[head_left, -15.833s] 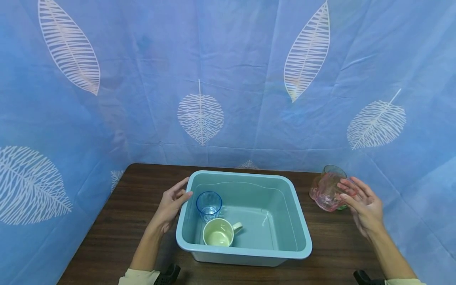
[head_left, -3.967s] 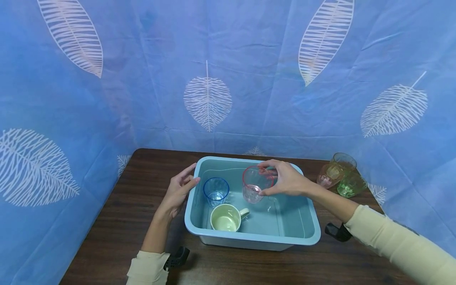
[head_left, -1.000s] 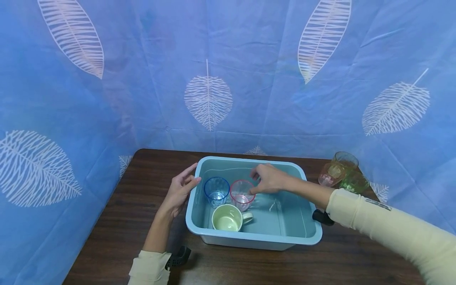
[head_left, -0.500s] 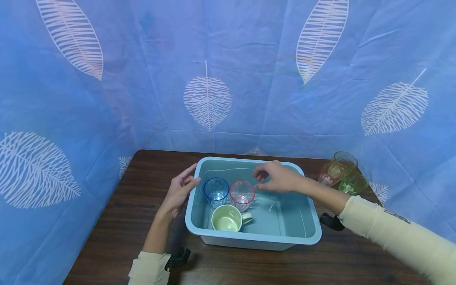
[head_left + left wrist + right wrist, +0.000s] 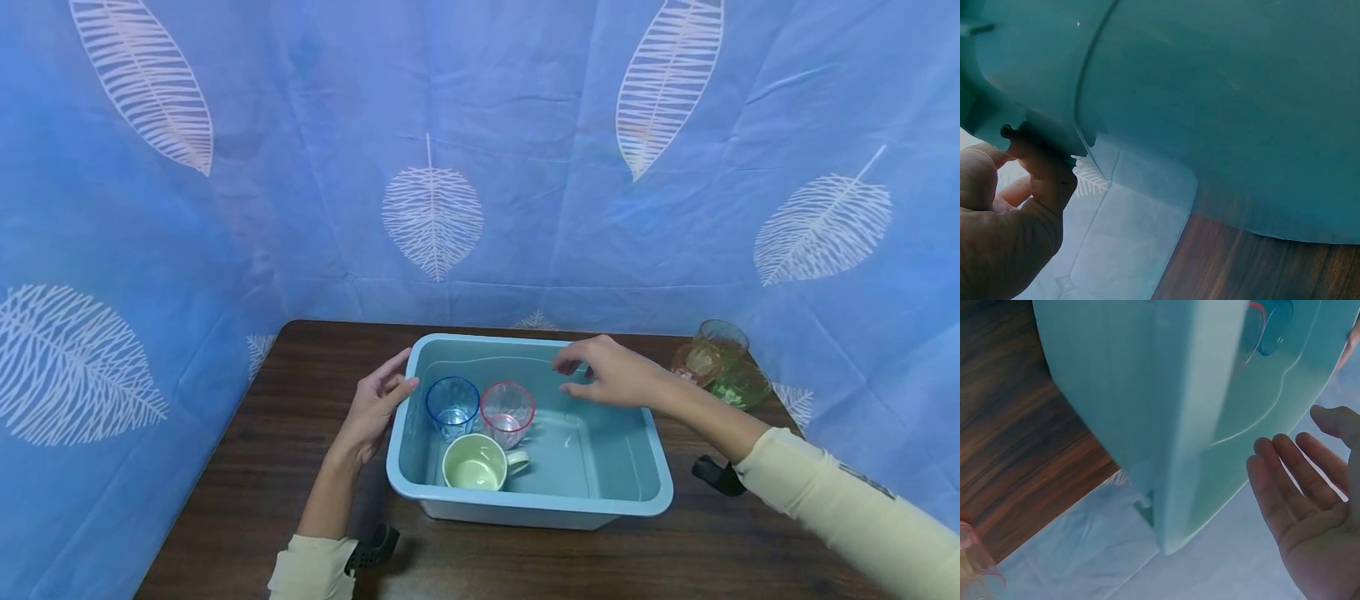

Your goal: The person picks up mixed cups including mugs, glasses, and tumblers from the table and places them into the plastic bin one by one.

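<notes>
A light blue-green plastic tub [image 5: 525, 500] holds a blue-rimmed clear cup [image 5: 452, 408], a pink-rimmed clear cup [image 5: 507, 412] and a pale green mug [image 5: 475, 463], grouped at its left side. My left hand [image 5: 372, 412] grips the tub's left rim, thumb on top; in the left wrist view its fingers [image 5: 1044, 169] bend under the rim. Over the back right of the tub hovers my right hand [image 5: 615, 372], holding nothing. In the right wrist view that hand [image 5: 1313, 519] has its fingers loosely extended, apart from the cups.
At the table's back right corner stand a pink tumbler [image 5: 693, 367], an amber tumbler [image 5: 722, 337] and a green tumbler [image 5: 741, 385], close together. The dark wooden table [image 5: 247, 467] meets a blue leaf-patterned cloth [image 5: 525, 233] behind.
The pink-rimmed cup was brought from the right side into the tub beside the blue-rimmed one. My right hand has let go of it and drawn back rightward. My left hand stays on the rim.
</notes>
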Tool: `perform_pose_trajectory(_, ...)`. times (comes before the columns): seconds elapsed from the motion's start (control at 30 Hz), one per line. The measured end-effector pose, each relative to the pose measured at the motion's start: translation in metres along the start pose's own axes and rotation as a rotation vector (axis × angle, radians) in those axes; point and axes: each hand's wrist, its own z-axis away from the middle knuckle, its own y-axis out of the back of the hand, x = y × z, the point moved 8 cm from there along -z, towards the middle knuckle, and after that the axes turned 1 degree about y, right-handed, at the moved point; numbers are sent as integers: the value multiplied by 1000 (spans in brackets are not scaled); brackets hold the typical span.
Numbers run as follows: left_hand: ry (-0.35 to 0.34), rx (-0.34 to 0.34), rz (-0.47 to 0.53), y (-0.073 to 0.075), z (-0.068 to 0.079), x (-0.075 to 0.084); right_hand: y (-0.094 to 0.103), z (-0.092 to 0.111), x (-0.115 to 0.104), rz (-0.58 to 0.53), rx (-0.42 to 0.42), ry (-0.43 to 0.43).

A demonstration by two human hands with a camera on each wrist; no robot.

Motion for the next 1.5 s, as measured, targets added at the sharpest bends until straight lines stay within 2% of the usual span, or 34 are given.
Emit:
perform_pose_trajectory(0.23, 0, 2, -11, 1, 0, 0, 12, 10, 9, 38, 80, -23)
perform_pose_trajectory(0.57, 4, -4, -6, 1, 1, -1, 24, 21, 15, 129, 178, 25)
perform_pose_trajectory(0.77, 1, -7, -5, 1, 1, 0, 31, 28, 24, 197, 256, 9)
perform_pose_trajectory(1.07, 19, 2, 1, 0, 2, -1, 42, 42, 41, 217, 377, -42)
perform_pose_trajectory(1.33, 6, -6, 16, -1, 3, 1, 48, 53, 58, 235, 364, -136)
perform_pose_trajectory(1.5, 5, -7, 17, 0, 3, 0, 48, 58, 68, 213, 353, -164)
